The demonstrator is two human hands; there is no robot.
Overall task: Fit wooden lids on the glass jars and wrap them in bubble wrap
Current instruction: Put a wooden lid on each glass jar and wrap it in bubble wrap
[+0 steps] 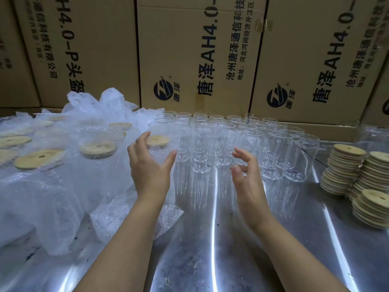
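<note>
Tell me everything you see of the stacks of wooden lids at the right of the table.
The stacks of wooden lids stand on the shiny metal table at its right side, right of the empty glass jars. At least three stacks show, close together, partly cut by the frame edge. Each lid is a thin round disc of pale wood; the top ones show a small hole. Neither the left hand nor the right hand touches them.

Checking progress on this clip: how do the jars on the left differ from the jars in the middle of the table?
The left jars carry wooden lids; the middle jars are open-topped. The left jars are covered in bubble wrap; the middle jars are bare glass. Both groups stand on the metal table.
</note>
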